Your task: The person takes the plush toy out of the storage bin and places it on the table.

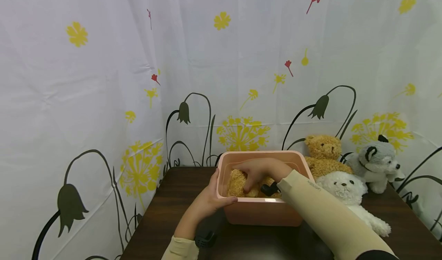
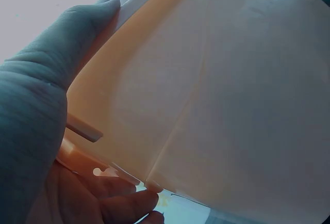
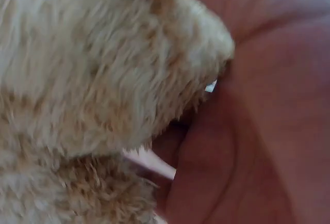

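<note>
A pink plastic bin stands on the dark table. My left hand grips its left corner, the thumb along the rim and the fingers on the outer side wall. Inside the bin lies a golden-brown plush toy, its face and most of its body hidden. My right hand reaches over the bin and holds this toy from above. Close up in the right wrist view, its curly fur sits against the palm and curled fingers.
Right of the bin sit a golden teddy bear, a white plush bear and a grey-and-white plush dog. My right sleeve passes in front of the white one. Behind the dark table hangs a flower-printed curtain.
</note>
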Available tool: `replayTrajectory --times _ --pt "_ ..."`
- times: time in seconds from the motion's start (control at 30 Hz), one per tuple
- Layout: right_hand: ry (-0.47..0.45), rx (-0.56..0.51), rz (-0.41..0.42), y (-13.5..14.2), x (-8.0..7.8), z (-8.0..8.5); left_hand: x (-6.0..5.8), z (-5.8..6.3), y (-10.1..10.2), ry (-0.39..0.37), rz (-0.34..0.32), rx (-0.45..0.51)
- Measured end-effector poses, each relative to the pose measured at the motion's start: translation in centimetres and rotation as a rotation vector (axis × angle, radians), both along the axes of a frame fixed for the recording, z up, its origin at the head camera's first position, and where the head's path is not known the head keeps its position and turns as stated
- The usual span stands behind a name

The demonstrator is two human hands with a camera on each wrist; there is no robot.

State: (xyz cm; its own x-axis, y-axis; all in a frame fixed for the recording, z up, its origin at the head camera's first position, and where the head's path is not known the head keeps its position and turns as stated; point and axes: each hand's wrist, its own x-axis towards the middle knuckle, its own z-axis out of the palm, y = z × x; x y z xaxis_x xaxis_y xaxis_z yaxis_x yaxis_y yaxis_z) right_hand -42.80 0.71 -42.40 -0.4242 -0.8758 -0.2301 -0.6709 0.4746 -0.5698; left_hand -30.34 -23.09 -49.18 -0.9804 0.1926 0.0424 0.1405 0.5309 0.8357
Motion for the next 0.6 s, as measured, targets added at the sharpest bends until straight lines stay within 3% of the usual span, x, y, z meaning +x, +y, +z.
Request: replayTrajectory --times 0.13,0.2,0.37,0.6 --pt "0.053 -0.133 -0.004 1.4 0.6 0.9 0.0 -0.1 0.4 -0.01 -0.006 0.013" --pt "0.129 -0.172 -0.043 2.3 1.3 1.6 0.0 -0.2 0.5 -0.019 -0.015 0.019" --pt "0.38 -0.243 -0.186 4.5 4.0 3.2 0.3 -0.6 0.4 -0.03 -0.016 0.009" --pt "0.742 -0.524 -0.248 7.0 7.7 5.0 0.2 -0.5 0.0 -0.001 -0.019 0.03"
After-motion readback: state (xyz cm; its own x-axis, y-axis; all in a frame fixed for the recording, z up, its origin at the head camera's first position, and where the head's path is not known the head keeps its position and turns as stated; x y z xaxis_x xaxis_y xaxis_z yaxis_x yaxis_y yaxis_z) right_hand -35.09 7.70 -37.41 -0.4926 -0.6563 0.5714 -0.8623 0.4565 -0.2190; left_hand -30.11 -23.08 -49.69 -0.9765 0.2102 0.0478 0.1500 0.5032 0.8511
